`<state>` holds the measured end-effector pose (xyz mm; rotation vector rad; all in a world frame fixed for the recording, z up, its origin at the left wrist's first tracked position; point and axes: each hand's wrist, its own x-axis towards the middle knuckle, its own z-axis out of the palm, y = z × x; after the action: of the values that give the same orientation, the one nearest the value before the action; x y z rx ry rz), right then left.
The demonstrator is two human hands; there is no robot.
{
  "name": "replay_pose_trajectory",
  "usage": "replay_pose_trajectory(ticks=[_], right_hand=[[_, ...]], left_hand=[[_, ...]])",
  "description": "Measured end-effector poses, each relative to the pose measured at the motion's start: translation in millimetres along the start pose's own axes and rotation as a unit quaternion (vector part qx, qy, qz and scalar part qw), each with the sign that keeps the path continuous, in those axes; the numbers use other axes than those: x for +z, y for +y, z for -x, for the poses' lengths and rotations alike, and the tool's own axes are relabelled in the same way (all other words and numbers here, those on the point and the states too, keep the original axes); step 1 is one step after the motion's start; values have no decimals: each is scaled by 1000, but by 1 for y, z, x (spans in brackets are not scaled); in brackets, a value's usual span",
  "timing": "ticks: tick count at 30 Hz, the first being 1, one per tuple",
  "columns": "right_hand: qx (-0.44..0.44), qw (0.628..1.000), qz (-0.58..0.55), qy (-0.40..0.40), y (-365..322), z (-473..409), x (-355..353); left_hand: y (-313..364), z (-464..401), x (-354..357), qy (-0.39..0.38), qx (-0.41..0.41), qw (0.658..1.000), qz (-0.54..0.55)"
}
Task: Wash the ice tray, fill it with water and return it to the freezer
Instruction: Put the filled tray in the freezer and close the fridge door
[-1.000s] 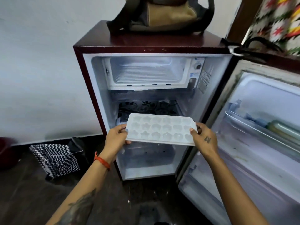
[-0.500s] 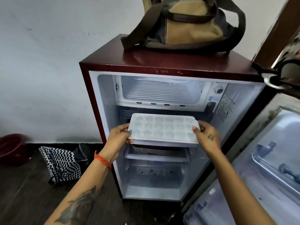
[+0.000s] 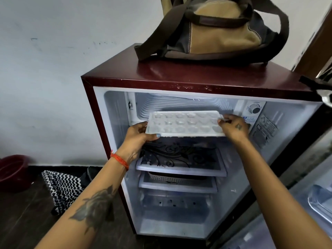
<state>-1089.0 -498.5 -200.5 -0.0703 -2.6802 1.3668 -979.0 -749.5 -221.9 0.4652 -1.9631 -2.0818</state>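
Hands at either short end carry the white ice tray [image 3: 185, 124] level at the mouth of the freezer compartment [image 3: 183, 105], at the top of a small maroon fridge [image 3: 197, 76] whose door stands open to the right. The left hand [image 3: 136, 139] grips the tray's left end — thumb curled over the near rim, fingers hidden beneath; a red thread band [image 3: 119, 159] circles that wrist and a dark tattoo shows on the forearm. The right hand [image 3: 233, 127] pinches the right end, fingers curled round the edge, a small mark inked on its back. The tray's far edge sits at the compartment's opening, its near edge out over the fridge interior; 3 rows of moulded cells show, though whether they hold water cannot be told through the glare. Below the tray lies a shelf with a black floral print [image 3: 179, 159], then a second shelf with a mesh basket [image 3: 170, 178] on it. A thermostat dial [image 3: 255, 108] sits right of the freezer compartment. On top of the fridge rests a tan and brown bag [image 3: 219, 31]. On the dark floor to the left lie a zigzag-patterned cloth [image 3: 62, 187] and a red tub [image 3: 12, 171] by the wall.
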Motion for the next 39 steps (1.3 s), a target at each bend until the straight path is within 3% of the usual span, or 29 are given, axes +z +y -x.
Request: replay_pose_trajectory(ticks=[15, 28, 33, 39], right_hand=[[13, 999, -23, 26, 1, -70, 51], [-5, 1000, 8, 27, 16, -102, 68], [-26, 998, 56, 25, 16, -100, 67], [-136, 969, 206, 19, 17, -77, 67]], left_hand=[[-20, -90, 8, 102, 39, 992, -67], [-28, -115, 25, 169, 66, 970, -161], [-24, -104, 32, 170, 76, 959, -216], [-27, -76, 44, 171, 123, 938, -275]])
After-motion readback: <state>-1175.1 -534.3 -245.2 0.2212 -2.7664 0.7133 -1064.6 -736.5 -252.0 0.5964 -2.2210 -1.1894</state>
